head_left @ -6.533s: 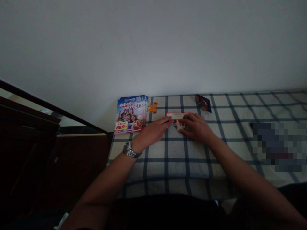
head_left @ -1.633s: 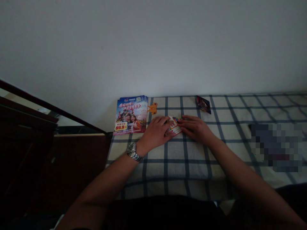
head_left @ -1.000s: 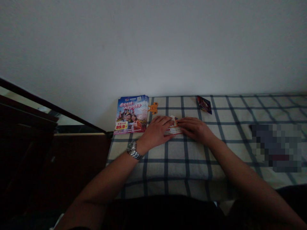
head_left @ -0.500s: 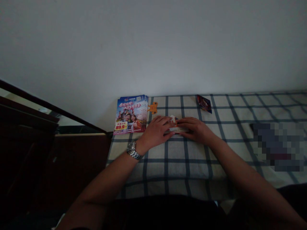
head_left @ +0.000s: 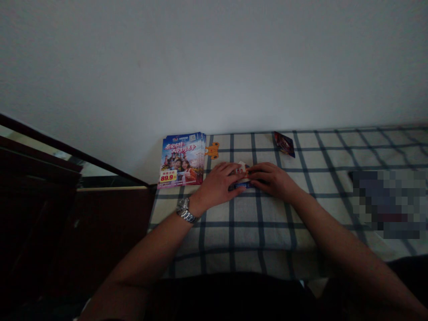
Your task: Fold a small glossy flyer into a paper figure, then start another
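Note:
A small folded flyer (head_left: 243,171), white and orange with a blue lower edge, lies between my hands on the checked cloth. My left hand (head_left: 221,183) presses on its left part, fingers over the top and thumb along the near edge. On the other side, my right hand (head_left: 272,182) has its fingertips closed on the flyer's right end. Both hands cover much of the paper. To the left stands a stack of printed flyers (head_left: 182,160) with a blue and pink picture. Beyond my right hand, a folded dark paper piece (head_left: 284,144) rests on the cloth.
A blue-and-white checked cloth (head_left: 230,236) covers the surface, which meets a pale wall (head_left: 214,67). A brown bear print (head_left: 211,150) shows beside the stack. A blurred-out dark object (head_left: 384,200) lies at right. Dark wooden furniture (head_left: 110,227) stands at left.
The blue lower edge of the folded flyer now shows where a pale edge was. My right fingers have drawn in slightly. The stack and the dark folded piece stay put.

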Action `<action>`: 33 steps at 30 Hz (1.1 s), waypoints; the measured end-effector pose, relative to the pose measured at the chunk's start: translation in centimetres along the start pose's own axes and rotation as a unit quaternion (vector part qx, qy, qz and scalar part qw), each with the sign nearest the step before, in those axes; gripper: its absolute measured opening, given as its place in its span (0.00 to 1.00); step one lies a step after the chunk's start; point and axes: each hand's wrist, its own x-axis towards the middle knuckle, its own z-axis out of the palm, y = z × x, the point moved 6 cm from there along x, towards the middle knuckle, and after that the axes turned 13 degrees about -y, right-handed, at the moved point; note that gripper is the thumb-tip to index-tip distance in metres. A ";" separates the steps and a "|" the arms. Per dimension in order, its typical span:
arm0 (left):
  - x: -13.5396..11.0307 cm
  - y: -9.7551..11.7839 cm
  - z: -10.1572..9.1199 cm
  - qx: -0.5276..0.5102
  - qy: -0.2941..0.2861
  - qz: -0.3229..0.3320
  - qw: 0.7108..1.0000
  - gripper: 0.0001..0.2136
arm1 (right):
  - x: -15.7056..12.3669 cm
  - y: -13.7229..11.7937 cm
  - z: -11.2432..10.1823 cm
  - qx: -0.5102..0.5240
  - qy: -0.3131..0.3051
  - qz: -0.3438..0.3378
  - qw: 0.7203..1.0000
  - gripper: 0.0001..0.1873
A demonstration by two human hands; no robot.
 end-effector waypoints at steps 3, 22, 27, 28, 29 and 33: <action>0.0 0.1 -0.1 -0.002 -0.003 0.002 1.000 0.20 | 0.0 0.2 0.0 0.000 0.001 0.000 1.000 0.09; 0.2 -0.7 -0.1 -0.033 0.027 -0.020 0.999 0.11 | 0.3 -0.1 -0.3 0.026 0.002 0.015 1.000 0.09; 0.4 -0.9 -0.2 -0.047 0.032 -0.028 0.998 0.11 | 0.4 0.0 -0.2 0.012 0.000 0.058 0.998 0.10; 0.5 -1.0 -0.2 -0.049 0.031 -0.029 0.998 0.11 | 0.4 0.0 -0.1 0.006 0.002 0.067 0.998 0.10; 0.5 -1.0 -0.3 -0.051 0.030 -0.032 0.998 0.11 | 0.4 0.1 -0.1 0.001 0.007 0.076 0.997 0.10; 0.7 -1.1 -0.5 -0.055 0.031 -0.042 0.997 0.09 | 0.6 0.4 0.1 -0.015 0.025 0.091 0.995 0.08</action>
